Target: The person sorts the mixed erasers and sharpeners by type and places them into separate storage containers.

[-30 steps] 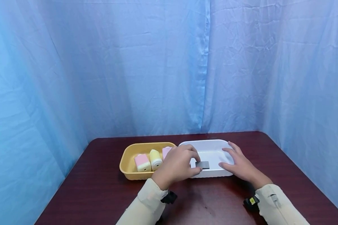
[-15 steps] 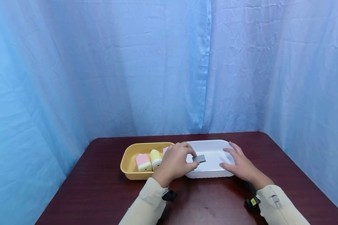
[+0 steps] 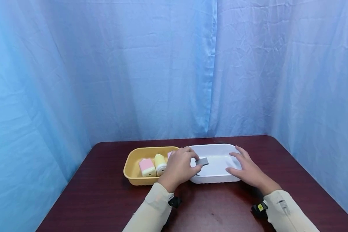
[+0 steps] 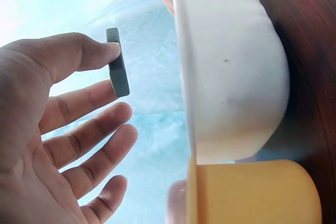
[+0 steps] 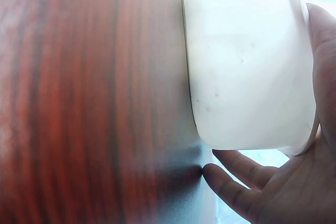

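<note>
My left hand (image 3: 177,166) pinches a small flat grey block (image 3: 202,161) between thumb and index finger, over the left part of a white plastic tray (image 3: 217,179). In the left wrist view the grey block (image 4: 117,66) shows edge-on, level with the space above the tray rim, and the other fingers (image 4: 107,148) spread loosely. At the tray's right end, my right hand (image 3: 249,170) holds the wall, its thumb reaching over the rim to the inside. Two fingers (image 5: 231,182) lie along the outside of that end in the right wrist view, close to the tabletop.
A yellow tray (image 3: 140,182) stands against the white one on its left. In it lie a pink-and-cream piece (image 3: 146,167), a yellow-and-white piece (image 3: 160,165) and another pink one, partly hidden by my left hand. Blue curtains (image 3: 162,80) hang behind the dark red table (image 3: 104,193).
My left hand has lifted the grey block from near the white tray's front wall and shifted it slightly left and up, tilting it. The right hand and both trays stay put.
</note>
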Tool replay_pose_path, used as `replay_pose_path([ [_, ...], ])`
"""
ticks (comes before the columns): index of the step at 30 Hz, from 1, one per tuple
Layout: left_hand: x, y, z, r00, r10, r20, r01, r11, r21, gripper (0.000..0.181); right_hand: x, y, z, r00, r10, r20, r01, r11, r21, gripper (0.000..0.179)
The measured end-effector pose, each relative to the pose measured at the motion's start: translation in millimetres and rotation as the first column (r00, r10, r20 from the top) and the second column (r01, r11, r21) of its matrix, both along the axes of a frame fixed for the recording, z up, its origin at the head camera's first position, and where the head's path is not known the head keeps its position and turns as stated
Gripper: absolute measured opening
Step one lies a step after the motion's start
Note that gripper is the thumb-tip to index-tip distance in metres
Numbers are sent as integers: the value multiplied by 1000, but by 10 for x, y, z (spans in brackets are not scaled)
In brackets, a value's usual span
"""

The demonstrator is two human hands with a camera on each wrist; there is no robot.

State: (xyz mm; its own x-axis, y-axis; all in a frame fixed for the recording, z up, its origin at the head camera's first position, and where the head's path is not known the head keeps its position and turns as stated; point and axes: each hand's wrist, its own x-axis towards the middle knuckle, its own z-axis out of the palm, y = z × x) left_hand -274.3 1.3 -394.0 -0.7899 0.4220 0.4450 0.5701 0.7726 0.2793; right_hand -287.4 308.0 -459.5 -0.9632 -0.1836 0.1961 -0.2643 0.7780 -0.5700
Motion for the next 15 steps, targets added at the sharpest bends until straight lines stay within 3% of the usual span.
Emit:
replay_pose_path([
  [15,-47,30,-127,1000,19,-13,-19,998,-52,19,-1,3,-8,1000,-9,17,9,1000,4,79],
])
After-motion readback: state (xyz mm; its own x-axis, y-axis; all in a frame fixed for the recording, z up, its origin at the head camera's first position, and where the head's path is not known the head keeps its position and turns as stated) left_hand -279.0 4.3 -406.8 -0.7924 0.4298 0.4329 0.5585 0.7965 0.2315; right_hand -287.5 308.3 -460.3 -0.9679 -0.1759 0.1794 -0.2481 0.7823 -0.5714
